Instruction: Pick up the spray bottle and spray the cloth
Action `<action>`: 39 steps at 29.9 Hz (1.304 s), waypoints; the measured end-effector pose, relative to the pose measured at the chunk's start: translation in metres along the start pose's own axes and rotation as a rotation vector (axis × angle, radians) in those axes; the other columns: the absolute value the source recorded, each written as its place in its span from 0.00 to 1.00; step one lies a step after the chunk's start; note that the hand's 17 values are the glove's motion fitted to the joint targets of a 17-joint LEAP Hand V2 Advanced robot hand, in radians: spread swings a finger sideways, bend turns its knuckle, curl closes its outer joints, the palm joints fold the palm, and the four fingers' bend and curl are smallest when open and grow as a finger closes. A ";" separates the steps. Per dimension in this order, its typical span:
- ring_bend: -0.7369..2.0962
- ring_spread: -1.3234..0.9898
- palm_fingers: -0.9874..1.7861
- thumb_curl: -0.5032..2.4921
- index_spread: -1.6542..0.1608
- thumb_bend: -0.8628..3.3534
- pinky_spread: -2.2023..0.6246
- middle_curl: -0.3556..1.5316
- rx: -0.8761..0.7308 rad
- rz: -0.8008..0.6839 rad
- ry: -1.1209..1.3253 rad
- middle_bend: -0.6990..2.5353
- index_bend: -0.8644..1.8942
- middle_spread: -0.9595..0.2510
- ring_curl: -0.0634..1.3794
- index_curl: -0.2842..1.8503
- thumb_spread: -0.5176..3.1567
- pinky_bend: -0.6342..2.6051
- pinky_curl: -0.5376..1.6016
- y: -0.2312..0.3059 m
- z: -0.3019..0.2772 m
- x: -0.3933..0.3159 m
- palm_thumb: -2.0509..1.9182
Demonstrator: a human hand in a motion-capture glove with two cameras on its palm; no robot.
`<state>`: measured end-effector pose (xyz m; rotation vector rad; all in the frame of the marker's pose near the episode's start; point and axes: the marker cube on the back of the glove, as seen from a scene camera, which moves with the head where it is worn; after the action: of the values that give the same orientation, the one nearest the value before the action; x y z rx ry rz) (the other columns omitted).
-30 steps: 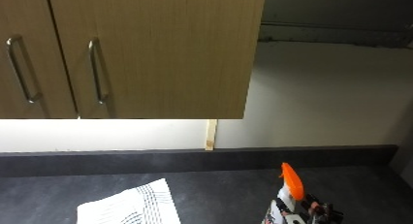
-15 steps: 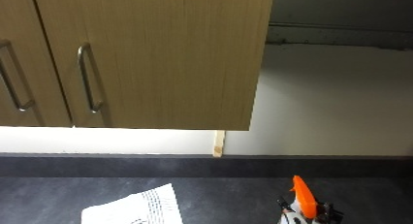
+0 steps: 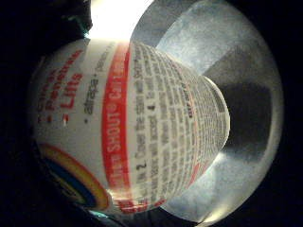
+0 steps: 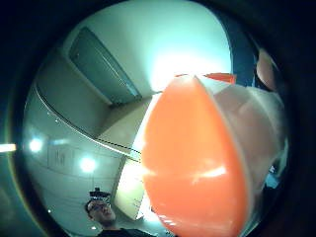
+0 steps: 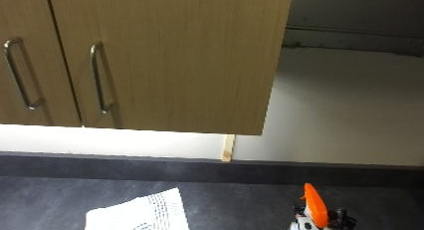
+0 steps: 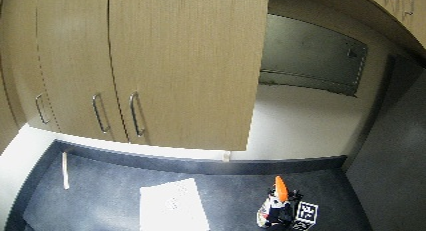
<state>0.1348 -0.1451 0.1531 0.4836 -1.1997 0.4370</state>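
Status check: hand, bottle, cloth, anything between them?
Right hand at the bottle, fingers unseen. Bottle upright on the counter, orange nozzle up. Cloth flat beside it, apart. Nothing between.

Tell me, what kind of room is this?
Probably a kitchen or utility room: wooden wall cabinets with metal handles hang above a dark countertop, where a cloth and spray bottle sit.

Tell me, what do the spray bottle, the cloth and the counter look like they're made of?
Spray bottle: likely plastic, glossy orange top with highlights, printed white label. Cloth: thin white fabric or paper, lying flat with faint printed lines. Counter: dark grey, matte, speckled, perhaps laminate or stone.
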 end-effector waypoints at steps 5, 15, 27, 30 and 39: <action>0.46 0.55 0.72 0.38 0.77 0.20 0.82 0.44 0.014 -0.012 0.014 0.37 0.40 0.76 0.33 0.31 0.36 0.25 0.35 -0.003 -0.002 0.005 0.80; 0.45 0.53 0.74 0.39 0.78 0.20 0.79 0.46 0.034 -0.011 0.034 0.37 0.38 0.74 0.37 0.34 0.36 0.26 0.37 -0.006 -0.015 0.005 0.81; 0.44 0.52 0.75 0.39 0.78 0.20 0.77 0.48 0.045 -0.111 -0.062 0.36 0.37 0.73 0.38 0.36 0.36 0.28 0.40 -0.016 -0.018 -0.096 0.82; 0.44 0.52 0.75 0.39 0.78 0.20 0.77 0.48 0.038 -0.138 -0.104 0.36 0.37 0.73 0.38 0.36 0.36 0.28 0.41 -0.012 -0.016 -0.125 0.82; 0.44 0.52 0.75 0.40 0.78 0.20 0.76 0.49 -0.013 -0.156 -0.086 0.35 0.37 0.73 0.40 0.37 0.36 0.28 0.42 0.002 0.002 -0.139 0.82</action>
<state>0.0900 -0.1538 0.0214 0.5848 -1.2366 0.2766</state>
